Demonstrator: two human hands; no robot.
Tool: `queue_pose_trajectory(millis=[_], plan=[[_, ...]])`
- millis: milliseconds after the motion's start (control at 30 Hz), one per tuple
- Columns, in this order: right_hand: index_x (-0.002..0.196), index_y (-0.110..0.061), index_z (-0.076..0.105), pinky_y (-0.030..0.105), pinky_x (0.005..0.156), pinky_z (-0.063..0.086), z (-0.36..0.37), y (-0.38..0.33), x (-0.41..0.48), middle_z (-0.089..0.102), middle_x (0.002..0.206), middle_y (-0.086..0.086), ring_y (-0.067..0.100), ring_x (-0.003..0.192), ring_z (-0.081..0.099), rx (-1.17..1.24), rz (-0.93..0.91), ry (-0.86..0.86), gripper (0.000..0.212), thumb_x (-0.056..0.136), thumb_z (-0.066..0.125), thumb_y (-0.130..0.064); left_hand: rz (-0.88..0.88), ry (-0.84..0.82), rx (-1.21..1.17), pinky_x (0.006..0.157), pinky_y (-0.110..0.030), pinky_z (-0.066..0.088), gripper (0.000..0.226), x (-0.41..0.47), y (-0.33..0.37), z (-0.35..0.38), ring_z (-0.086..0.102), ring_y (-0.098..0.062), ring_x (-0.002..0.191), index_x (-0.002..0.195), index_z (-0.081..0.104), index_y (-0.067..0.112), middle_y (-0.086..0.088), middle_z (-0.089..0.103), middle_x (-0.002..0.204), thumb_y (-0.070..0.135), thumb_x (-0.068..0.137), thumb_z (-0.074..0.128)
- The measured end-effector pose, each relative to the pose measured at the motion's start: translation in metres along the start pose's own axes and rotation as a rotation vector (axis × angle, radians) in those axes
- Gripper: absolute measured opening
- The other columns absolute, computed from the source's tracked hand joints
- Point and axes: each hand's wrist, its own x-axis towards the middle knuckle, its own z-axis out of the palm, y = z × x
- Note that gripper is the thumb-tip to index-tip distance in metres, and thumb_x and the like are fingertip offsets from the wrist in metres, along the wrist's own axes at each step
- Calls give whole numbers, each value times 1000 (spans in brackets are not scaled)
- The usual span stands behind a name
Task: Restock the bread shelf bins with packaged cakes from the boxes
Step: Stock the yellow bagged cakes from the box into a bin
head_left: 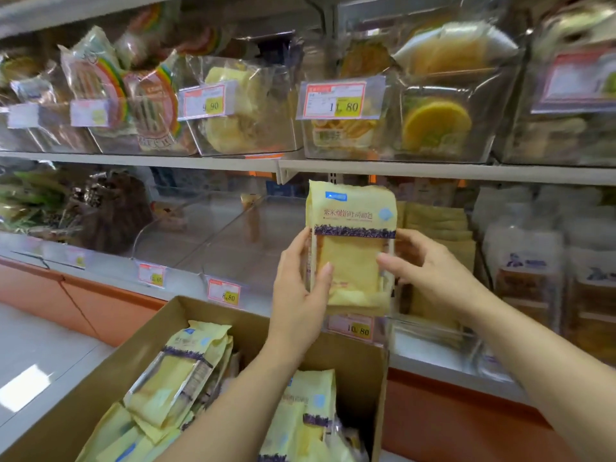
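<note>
Packet: yellow cake packet [351, 225] upright between your two grips, before the lower shelf [110, 266].
Left grip [300, 295]: curled round its left edge, thumb in front.
Right grip [430, 271]: pinches its right edge.
Handling: probably light, soft, crushable, slick film; keep to the edges.
Bin [433, 331] behind grips: like packets stacked.
Box [100, 378] beneath grips: more packets, loosely piled.

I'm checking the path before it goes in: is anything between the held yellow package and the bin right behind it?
Nothing visible is. The left hand and right hand hold the package just in front of the bin, which already holds matching packages.
</note>
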Motion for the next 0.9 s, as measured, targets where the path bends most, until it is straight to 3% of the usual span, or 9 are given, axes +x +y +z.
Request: queue_pose_trajectory(millis=[100,200,300,433,600,667,767,833,900], plan=[[136,-24,44,27,93,47,-6,0,2,61,120,-14,3,108,58,85,43,44,69,75,77,-32,-9,-37,-67,99,-29,47,50,6,5,15,53,-6,119,137,38,31,18,51,130,17,93,58],[133,-22,44,23,90,41,-13,3,1,58,118,-13,4,107,55,6,17,195,65,78,76,-17,-44,-155,17,94,-20,47,51,17,8,21,53,3,110,133,35,35,28,51,118,19,92,61],[127,-24,48,18,85,38,-5,9,1,55,110,-17,2,103,51,-101,-38,243,55,80,74,-13,-91,-205,184,94,-17,40,48,30,1,24,49,0,114,135,39,25,18,51,121,20,92,61],[127,-19,48,21,86,42,19,32,4,59,115,-8,11,108,55,-229,17,200,57,78,77,-19,-176,-240,515,101,-36,38,34,41,-21,24,43,-23,124,123,52,16,-3,47,130,24,91,61],[129,-24,47,31,89,51,26,48,2,61,120,-7,13,108,58,-380,80,61,60,78,74,-39,-278,-283,700,108,-40,32,56,36,-35,15,30,-25,135,137,41,23,-4,33,144,35,88,65],[128,-24,51,29,90,48,20,47,3,57,119,-8,11,109,55,-338,-2,161,57,79,71,-43,-212,-234,576,111,-40,29,74,38,-33,12,25,-22,139,147,26,26,-2,26,150,34,86,68],[130,-20,54,29,88,46,15,43,7,51,115,-6,12,107,51,-298,-128,302,49,84,66,-36,94,-213,577,114,-40,22,82,46,-23,10,18,-19,141,150,14,33,1,20,155,32,87,67],[129,-19,57,33,91,46,18,46,11,51,115,-4,16,110,50,-308,-158,272,45,86,67,-26,327,-250,719,116,-46,17,73,54,-20,14,17,-23,143,149,21,35,-1,24,156,34,89,62],[127,-17,60,36,96,43,26,50,15,55,118,-1,20,114,49,-344,-149,243,41,87,66,-21,382,-387,871,115,-53,14,60,60,-20,20,17,-26,144,147,31,33,1,29,154,36,93,55]])
